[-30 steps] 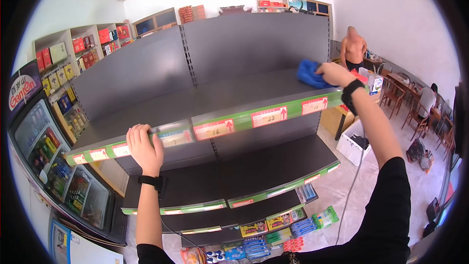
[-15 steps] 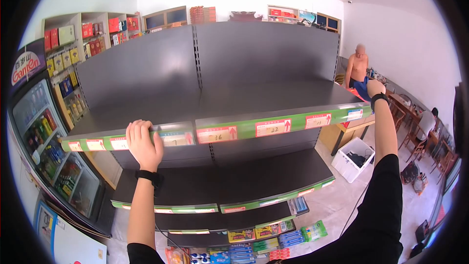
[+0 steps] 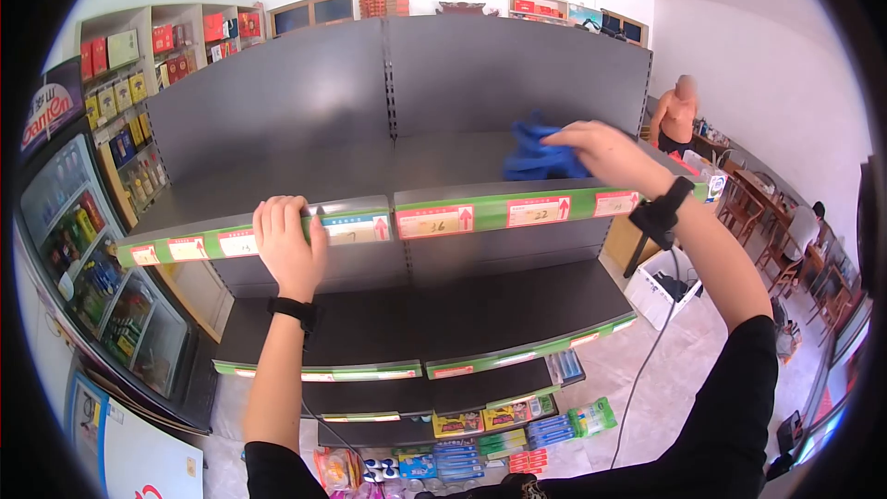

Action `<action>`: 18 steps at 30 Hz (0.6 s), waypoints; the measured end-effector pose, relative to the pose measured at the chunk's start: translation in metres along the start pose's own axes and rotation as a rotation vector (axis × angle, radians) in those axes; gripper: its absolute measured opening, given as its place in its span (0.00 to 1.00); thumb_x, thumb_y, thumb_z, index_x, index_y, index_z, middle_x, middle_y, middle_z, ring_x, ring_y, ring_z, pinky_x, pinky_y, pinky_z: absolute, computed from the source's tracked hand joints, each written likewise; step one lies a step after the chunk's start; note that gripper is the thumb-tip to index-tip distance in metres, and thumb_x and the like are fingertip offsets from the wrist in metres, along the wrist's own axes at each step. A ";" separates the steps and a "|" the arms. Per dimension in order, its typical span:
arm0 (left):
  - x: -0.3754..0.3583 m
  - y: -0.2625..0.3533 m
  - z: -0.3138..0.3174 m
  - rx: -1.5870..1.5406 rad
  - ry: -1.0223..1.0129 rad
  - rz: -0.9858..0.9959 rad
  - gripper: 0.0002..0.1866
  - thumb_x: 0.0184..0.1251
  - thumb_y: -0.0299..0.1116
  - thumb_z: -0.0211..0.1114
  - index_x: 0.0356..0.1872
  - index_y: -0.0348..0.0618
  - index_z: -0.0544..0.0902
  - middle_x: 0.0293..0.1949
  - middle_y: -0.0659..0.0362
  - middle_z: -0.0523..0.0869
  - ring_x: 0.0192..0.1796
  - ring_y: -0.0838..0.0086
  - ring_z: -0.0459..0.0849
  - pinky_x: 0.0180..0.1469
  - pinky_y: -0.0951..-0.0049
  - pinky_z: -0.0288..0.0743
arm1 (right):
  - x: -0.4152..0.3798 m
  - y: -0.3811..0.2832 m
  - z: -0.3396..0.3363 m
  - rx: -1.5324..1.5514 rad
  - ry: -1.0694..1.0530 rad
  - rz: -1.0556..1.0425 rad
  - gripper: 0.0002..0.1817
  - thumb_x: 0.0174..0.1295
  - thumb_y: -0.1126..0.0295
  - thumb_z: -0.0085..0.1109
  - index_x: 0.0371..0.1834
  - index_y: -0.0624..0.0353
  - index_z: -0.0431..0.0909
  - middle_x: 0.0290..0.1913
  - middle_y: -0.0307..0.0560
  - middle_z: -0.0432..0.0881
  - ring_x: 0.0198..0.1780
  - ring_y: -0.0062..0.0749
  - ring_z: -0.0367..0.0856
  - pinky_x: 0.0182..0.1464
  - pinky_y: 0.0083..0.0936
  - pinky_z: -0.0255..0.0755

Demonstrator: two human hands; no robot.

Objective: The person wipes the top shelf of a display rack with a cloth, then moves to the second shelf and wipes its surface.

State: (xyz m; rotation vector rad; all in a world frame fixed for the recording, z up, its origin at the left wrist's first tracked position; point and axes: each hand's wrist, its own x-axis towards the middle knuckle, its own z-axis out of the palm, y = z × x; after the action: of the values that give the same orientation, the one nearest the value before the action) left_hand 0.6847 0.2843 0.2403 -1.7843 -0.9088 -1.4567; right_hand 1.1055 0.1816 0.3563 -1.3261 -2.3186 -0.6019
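Observation:
My left hand (image 3: 289,245) is wrapped over the front edge of the upper shelf (image 3: 309,180), its fingers on top near the price tags. A blue cloth (image 3: 543,152) is bunched in my right hand (image 3: 610,155), which is over the right part of the same shelf. The right hand is smeared a little by motion, and its fingertips are partly hidden by the cloth. Along the shelf's front runs a green price strip (image 3: 490,218) with red-bordered tags. Behind stands a dark grey back panel (image 3: 517,79).
Lower shelves (image 3: 443,319) stick out beneath, with packaged goods (image 3: 517,434) at the bottom. A drinks fridge (image 3: 111,268) stands at left, a white chest (image 3: 148,453) at lower left. At right are a white bin (image 3: 658,294), a standing person (image 3: 679,115) and a seated person (image 3: 807,233).
My right hand has swept the blue cloth from the shelf's right end inward to the left. My left hand keeps hold of the front edge; the view has shifted slightly.

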 end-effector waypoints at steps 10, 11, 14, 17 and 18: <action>0.000 0.001 -0.001 -0.061 0.015 -0.017 0.10 0.59 0.34 0.56 0.39 0.41 0.74 0.40 0.53 0.78 0.51 0.57 0.75 0.63 0.53 0.61 | 0.089 -0.049 0.046 0.230 -0.386 -0.061 0.29 0.55 0.80 0.43 0.61 0.50 0.75 0.56 0.57 0.79 0.55 0.51 0.77 0.60 0.36 0.67; 0.000 0.000 -0.001 -0.065 0.019 -0.017 0.10 0.58 0.34 0.56 0.39 0.41 0.74 0.40 0.54 0.78 0.51 0.57 0.75 0.63 0.53 0.61 | 0.099 -0.056 0.045 0.204 -0.511 0.031 0.30 0.56 0.78 0.45 0.65 0.47 0.72 0.59 0.57 0.77 0.57 0.51 0.76 0.59 0.35 0.67; -0.001 -0.001 0.002 -0.071 0.041 -0.022 0.11 0.56 0.35 0.57 0.38 0.41 0.75 0.39 0.54 0.78 0.50 0.58 0.75 0.62 0.53 0.61 | 0.131 -0.091 0.032 0.075 -0.696 0.130 0.31 0.57 0.76 0.46 0.67 0.44 0.70 0.60 0.58 0.76 0.58 0.51 0.75 0.59 0.34 0.67; -0.001 -0.002 0.004 -0.075 0.059 -0.022 0.11 0.54 0.35 0.58 0.37 0.42 0.75 0.38 0.55 0.78 0.49 0.58 0.76 0.61 0.53 0.62 | 0.160 -0.087 0.048 -0.025 -0.752 0.103 0.33 0.57 0.71 0.51 0.69 0.35 0.66 0.63 0.54 0.74 0.61 0.49 0.74 0.61 0.35 0.66; -0.002 -0.003 0.005 -0.079 0.067 -0.019 0.11 0.53 0.35 0.58 0.37 0.42 0.75 0.38 0.55 0.78 0.49 0.58 0.76 0.61 0.53 0.63 | 0.171 -0.087 0.052 -0.067 -0.779 0.111 0.33 0.57 0.70 0.52 0.69 0.34 0.66 0.64 0.53 0.74 0.62 0.48 0.73 0.62 0.36 0.65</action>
State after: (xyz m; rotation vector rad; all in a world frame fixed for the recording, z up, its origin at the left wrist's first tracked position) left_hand 0.6847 0.2904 0.2380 -1.7763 -0.8464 -1.5745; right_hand 0.9421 0.2901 0.3905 -1.9654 -2.7835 -0.1199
